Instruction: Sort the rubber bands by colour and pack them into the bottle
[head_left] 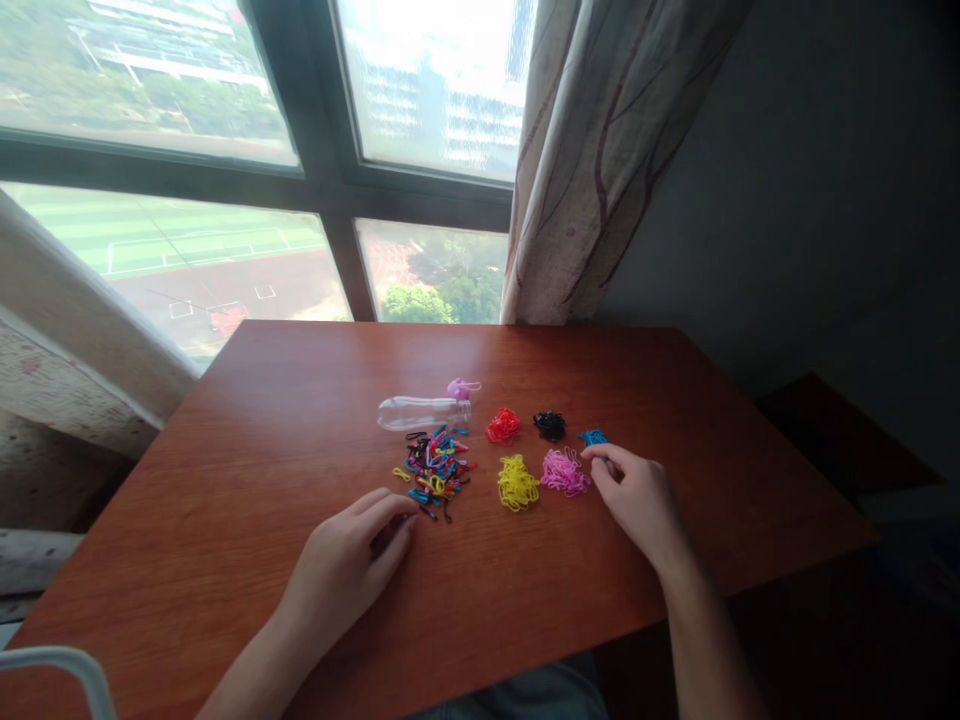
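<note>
A mixed pile of small coloured elastic bands [437,462] lies on the wooden table. Beside its near edge my left hand [349,550] rests with thumb and forefinger pinched; whatever is between the tips is too small to tell. My right hand [637,500] reaches the small pile of blue bands [594,437], fingertips closed together and touching or just over it; their contents are hidden. Single-colour piles sit between the hands: red bands [502,426], black bands [550,425], yellow bands [517,484] and pink bands [565,472].
A clear plastic bottle [420,413] lies on its side behind the mixed pile, with a pink cap [458,389] with a loop next to its neck. The brown table [300,400] meets a window at the back. A curtain [585,150] hangs behind, and a white curved rail [56,655] shows at lower left.
</note>
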